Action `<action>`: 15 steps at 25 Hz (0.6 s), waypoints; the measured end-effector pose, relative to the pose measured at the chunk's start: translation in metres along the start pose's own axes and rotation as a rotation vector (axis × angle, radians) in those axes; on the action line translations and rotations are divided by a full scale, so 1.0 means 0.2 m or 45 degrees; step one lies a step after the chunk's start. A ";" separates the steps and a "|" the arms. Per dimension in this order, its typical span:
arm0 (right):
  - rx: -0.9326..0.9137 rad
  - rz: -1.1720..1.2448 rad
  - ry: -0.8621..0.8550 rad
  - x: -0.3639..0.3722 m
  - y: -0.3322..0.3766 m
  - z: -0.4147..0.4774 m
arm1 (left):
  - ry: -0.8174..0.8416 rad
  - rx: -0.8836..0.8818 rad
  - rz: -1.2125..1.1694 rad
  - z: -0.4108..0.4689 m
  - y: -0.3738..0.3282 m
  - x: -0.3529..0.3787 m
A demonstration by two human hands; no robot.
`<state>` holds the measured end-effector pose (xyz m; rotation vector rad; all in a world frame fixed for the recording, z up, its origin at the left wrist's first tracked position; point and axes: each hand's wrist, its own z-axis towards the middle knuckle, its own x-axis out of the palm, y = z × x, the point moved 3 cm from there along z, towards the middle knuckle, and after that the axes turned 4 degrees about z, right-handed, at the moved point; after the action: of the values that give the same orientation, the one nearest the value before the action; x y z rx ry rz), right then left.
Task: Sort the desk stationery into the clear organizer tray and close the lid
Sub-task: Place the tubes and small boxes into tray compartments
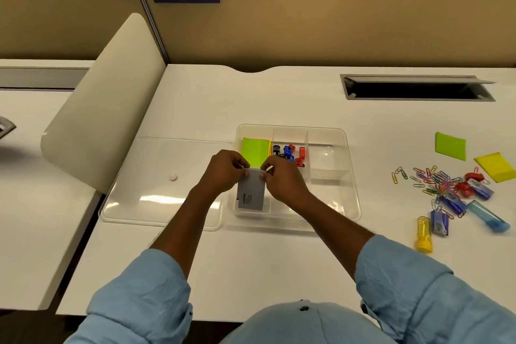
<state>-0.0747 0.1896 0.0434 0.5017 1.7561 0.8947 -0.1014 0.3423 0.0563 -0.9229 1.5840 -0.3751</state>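
Head view. Your left hand (223,173) and right hand (282,180) each pinch a top corner of the grey card stack (251,194), fingers curled over its far edge. The stack stands tilted, with its lower end down in the front-left compartment of the clear organizer tray (350,176); whether it rests on the tray floor cannot be told. Judge the stack light and stiff as a block, but its loose cards will likely slide on one another and fan out, so squeeze it across 2 opposite edges rather than by 1 corner, and lower it flat. In the tray, green sticky notes (254,149) fill the back-left compartment and coloured binder clips (290,152) the next one. The lid (156,184) lies flat on the counter (279,260), against the tray's left side; it looks thin, smooth and springy, so take it by 2 opposite rims. Well apart to the right lie a green pad (450,146), a yellow pad (495,166) and a heap of paper clips (430,179): small, slick, better scooped together than picked singly.
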 end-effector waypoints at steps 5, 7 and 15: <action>-0.078 -0.279 0.105 0.05 0.00 0.01 | 0.336 0.190 0.469 0.03 0.00 0.06; -0.084 -0.341 0.100 0.06 0.00 0.02 | 0.354 0.204 0.565 0.04 -0.01 0.08; -0.218 -0.764 0.117 0.13 -0.02 0.05 | 0.373 0.242 0.925 0.04 -0.03 0.24</action>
<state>-0.0738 0.2096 0.0226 -0.1819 1.7475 0.6313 -0.0914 0.3053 0.0260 -0.1103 1.9868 -0.1387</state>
